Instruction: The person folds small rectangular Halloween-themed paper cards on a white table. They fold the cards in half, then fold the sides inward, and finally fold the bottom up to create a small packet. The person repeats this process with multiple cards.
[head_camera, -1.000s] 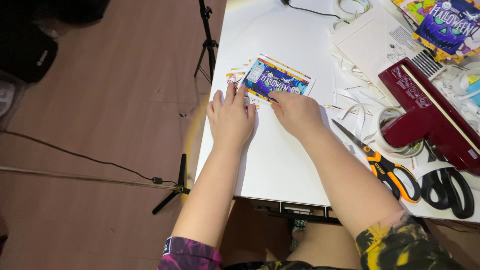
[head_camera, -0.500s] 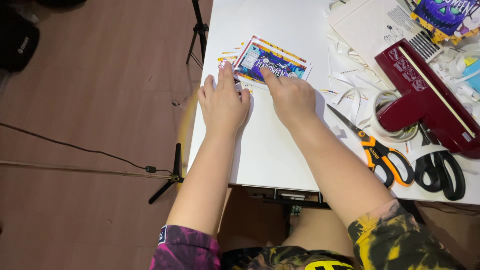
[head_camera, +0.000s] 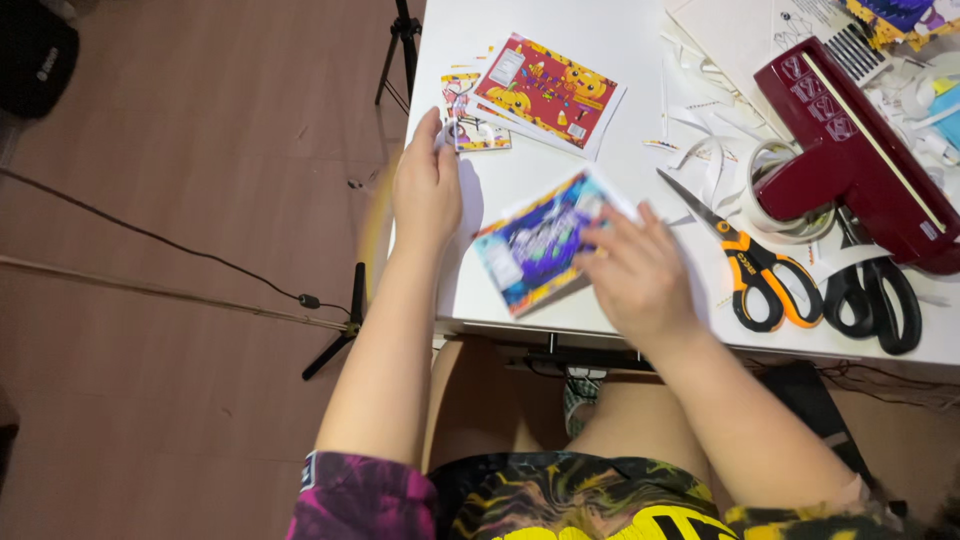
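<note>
Where brown floor (head_camera: 180, 180) meets white table (head_camera: 620, 130): scissors (head_camera: 750, 260), scattered cards (head_camera: 545, 90).

Scissors (head_camera: 762, 268) right of card (head_camera: 535, 245); tape dispenser (head_camera: 862, 150) prob. behind.

The desk (head_camera: 610, 100) has open white surface in a band running from its far edge down the middle, between the red-and-orange card stack (head_camera: 548, 92) near the left edge and the paper strips (head_camera: 700, 150) further right. The right side is crowded — a dark red tape dispenser (head_camera: 860, 150) lies at a slant, with a tape roll (head_camera: 780, 195) against it, orange-handled scissors (head_camera: 755, 260) and black-handled scissors (head_camera: 880, 295) lying toward the near edge. Along the near edge, the blue-purple card (head_camera: 535, 245) fills the gap between the left hand (head_camera: 425, 185) and right hand (head_camera: 640, 270) — little bare room remains there.
</note>
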